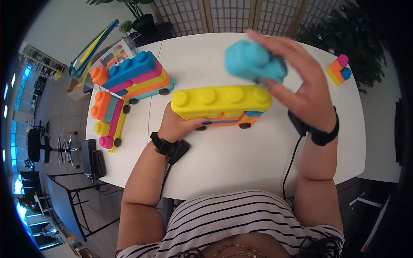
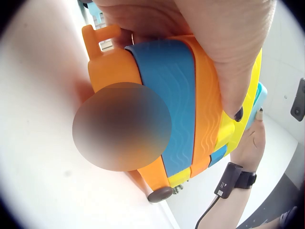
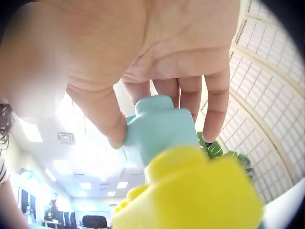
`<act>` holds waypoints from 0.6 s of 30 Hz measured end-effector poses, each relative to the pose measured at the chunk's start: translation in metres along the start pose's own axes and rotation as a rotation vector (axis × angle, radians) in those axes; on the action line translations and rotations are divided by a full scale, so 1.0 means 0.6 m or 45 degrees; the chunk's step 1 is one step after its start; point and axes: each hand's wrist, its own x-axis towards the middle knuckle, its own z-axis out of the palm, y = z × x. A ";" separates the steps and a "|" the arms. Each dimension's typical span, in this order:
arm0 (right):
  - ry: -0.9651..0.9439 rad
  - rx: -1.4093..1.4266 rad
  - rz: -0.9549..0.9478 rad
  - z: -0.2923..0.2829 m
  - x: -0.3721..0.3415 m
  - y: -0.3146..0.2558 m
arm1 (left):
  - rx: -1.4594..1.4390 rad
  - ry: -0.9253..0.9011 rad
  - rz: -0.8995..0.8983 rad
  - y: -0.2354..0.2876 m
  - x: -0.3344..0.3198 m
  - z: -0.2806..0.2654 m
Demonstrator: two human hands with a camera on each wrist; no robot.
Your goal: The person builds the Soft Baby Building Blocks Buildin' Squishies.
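In the head view, my left hand (image 1: 175, 125) grips the left end of a wheeled toy-block car (image 1: 232, 121). Its thumb lies along the near side. A long yellow block (image 1: 221, 103) with a row of studs tops this car, over orange, blue and yellow layers (image 2: 177, 90). My right hand (image 1: 307, 81) holds a light blue building block (image 1: 247, 60), blurred, above and beyond the yellow block's right end. From the right wrist, the light blue block (image 3: 164, 129) shows between thumb and fingers, with the yellow block (image 3: 200, 191) overlapping its lower part.
Two more wheeled block builds, one blue-topped (image 1: 133, 71) and one smaller (image 1: 112, 118), stand at the table's left. A small block stack (image 1: 337, 71) sits at the far right edge. Cables run from both wrist cameras across the white table (image 1: 232, 163).
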 end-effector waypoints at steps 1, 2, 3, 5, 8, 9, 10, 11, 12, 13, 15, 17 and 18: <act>-0.056 0.058 -0.016 0.019 0.003 -0.017 | -0.036 -0.007 0.004 -0.001 0.001 0.000; -0.053 0.057 -0.015 0.040 0.005 -0.028 | -0.034 -0.010 0.004 0.001 0.002 0.001; -0.108 0.017 -0.016 0.061 0.006 -0.035 | -0.069 -0.026 0.017 0.004 0.004 0.002; -0.162 -0.022 -0.017 0.079 0.004 -0.037 | -0.104 -0.042 0.031 0.005 0.005 0.003; -0.193 0.049 -0.032 0.088 0.009 -0.038 | -0.155 -0.034 0.036 -0.001 0.005 0.000; -0.221 -0.019 -0.025 0.088 0.007 -0.042 | -0.160 -0.033 0.044 -0.003 0.005 0.000; -0.249 -0.087 -0.017 0.088 0.006 -0.046 | -0.166 -0.034 0.050 -0.005 0.004 0.002; -0.259 -0.086 -0.021 0.087 0.005 -0.049 | -0.172 -0.025 0.050 -0.006 0.002 0.000; -0.266 -0.083 -0.024 0.085 0.003 -0.053 | -0.112 -0.023 0.037 -0.005 0.001 -0.004; -0.270 -0.082 -0.025 0.083 0.001 -0.055 | -0.051 -0.026 0.026 -0.004 0.002 -0.005; -0.234 0.122 -0.037 0.074 0.002 -0.019 | -0.085 -0.012 0.021 0.005 0.002 0.005; -0.146 0.702 -0.035 0.063 -0.006 0.074 | -0.120 0.002 0.016 0.006 0.002 0.007; -0.069 0.552 0.142 0.051 -0.006 0.095 | -0.083 0.010 0.014 0.004 0.001 0.006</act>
